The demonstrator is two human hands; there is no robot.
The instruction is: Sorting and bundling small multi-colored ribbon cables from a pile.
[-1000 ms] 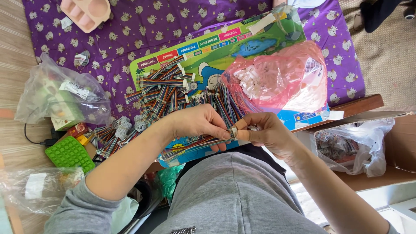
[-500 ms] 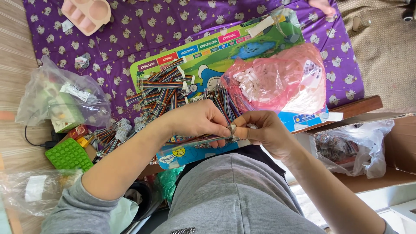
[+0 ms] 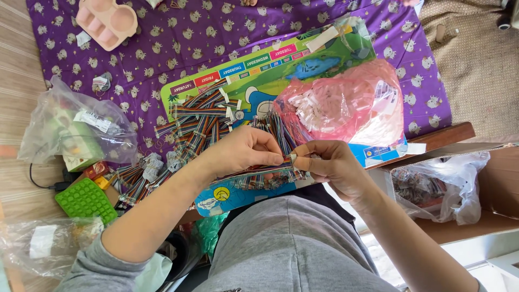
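My left hand (image 3: 243,150) and my right hand (image 3: 330,165) meet over my lap, both pinching the same flat bundle of rainbow ribbon wires (image 3: 254,174). The bundle's connector end sits between my fingertips near the middle. More striped wire bundles (image 3: 203,116) lie piled on a colourful board (image 3: 303,67) just beyond my hands. A pink plastic bag (image 3: 346,105) of small white-labelled parts rests on the board to the right of the pile.
A purple patterned cloth (image 3: 178,38) covers the floor. Clear bags (image 3: 75,130) and a green silicone tray (image 3: 86,200) lie at the left; a pink moulded tray (image 3: 108,21) sits top left. A cardboard box holding a bag of parts (image 3: 438,186) stands at the right.
Both hands have stayed together on the wire bundle, with only small finger movements. The view has shifted slightly.
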